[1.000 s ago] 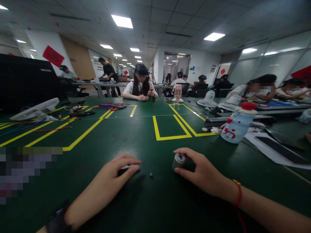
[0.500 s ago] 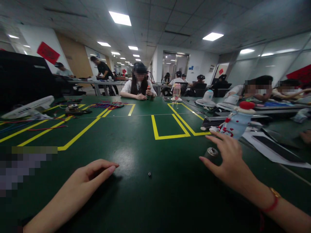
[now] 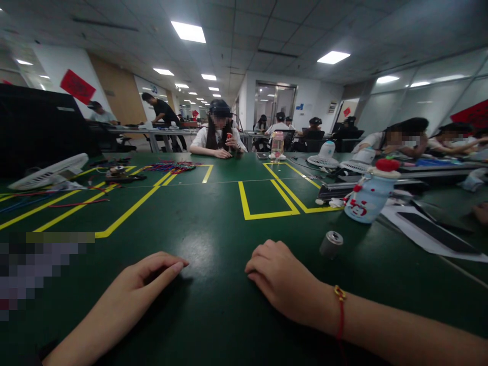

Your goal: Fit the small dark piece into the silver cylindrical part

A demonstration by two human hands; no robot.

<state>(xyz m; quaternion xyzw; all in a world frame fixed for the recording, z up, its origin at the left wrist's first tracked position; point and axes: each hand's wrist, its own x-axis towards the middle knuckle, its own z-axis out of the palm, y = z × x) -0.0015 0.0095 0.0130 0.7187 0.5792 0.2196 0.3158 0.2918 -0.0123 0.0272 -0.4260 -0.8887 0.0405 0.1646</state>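
My left hand (image 3: pixel 147 279) rests over the green table at the left, thumb and fingertips brought together with nothing visible between them. Toward the middle, my right hand (image 3: pixel 276 274) is low at the tabletop with its fingers curled in. Its fingertips point left and down, and whatever they pinch is hidden. Behind and to the right of that hand stands an upright silver metal cylinder (image 3: pixel 331 245), like a small motor can, touched by neither hand. The tiny metal ring seen earlier on the table does not show now.
A light-blue bottle with a red lid (image 3: pixel 371 193) stands at the right, beside white paper with a dark slab (image 3: pixel 438 231). Bundled wires (image 3: pixel 171 166) and a white fan part (image 3: pixel 49 173) lie at the left. Across the table sits a person (image 3: pixel 217 132).
My right hand has moved left from beside the metal cylinder to the middle, and its spread fingers have curled in. The tiny ring is out of sight. My left hand stays nearly still.
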